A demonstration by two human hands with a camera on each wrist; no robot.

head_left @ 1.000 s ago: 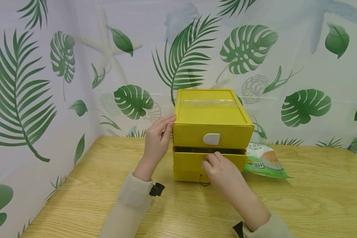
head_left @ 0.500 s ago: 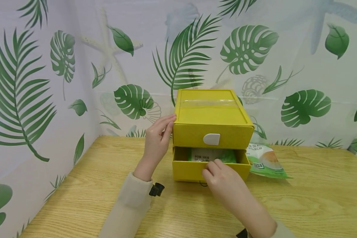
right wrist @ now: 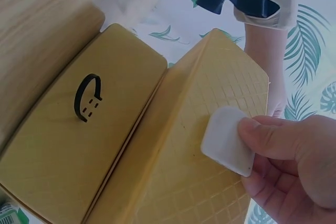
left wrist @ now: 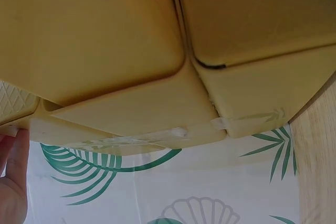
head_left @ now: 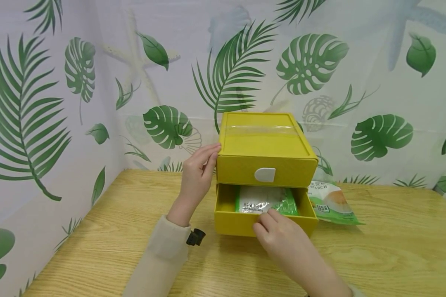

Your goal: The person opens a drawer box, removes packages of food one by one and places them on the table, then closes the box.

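A yellow drawer box (head_left: 260, 144) stands on the table. Its drawer (head_left: 230, 225) under the top one is pulled out, holding a green-and-white packet (head_left: 267, 198). My right hand (head_left: 288, 241) is at this drawer's front; in the right wrist view its thumb and fingers (right wrist: 262, 135) pinch the white tab (right wrist: 226, 137). My left hand (head_left: 197, 173) rests its extended fingertips on the box's left side near the upper front corner. The left wrist view shows part of this hand (left wrist: 14, 182) against the box's edge (left wrist: 31, 129).
Another packet, marked STARCH (head_left: 330, 202), lies against the box's right side. Below the pulled-out drawer is a front with a black loop (right wrist: 86, 98). The top drawer is closed, with its own white tab (head_left: 265, 175). Leaf-print cloth hangs behind.
The drawer has slid out toward me, and the packet inside has come into view. My right hand has moved slightly toward me with it. My left hand has stayed on the box.
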